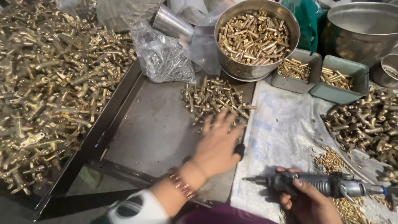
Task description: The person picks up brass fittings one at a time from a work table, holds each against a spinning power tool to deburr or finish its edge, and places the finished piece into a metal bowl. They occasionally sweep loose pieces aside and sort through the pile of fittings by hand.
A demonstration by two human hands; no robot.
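My left hand [217,143] is spread flat, fingers apart, over the near edge of a small heap of brass fittings [213,97] on a dark metal tray [153,124]. It holds nothing; a ring and a bead bracelet show on it. My right hand [304,199] grips a grey pneumatic screwdriver [315,183] lying sideways, its bit pointing left, over a white plastic sheet [282,132].
A big heap of brass parts [49,83] fills the left. A steel bowl of brass pins [257,37] stands at the back, with two green trays [340,79] of pins, a clear bag [163,58], a steel pot [360,29], and more brass parts [367,120] at right.
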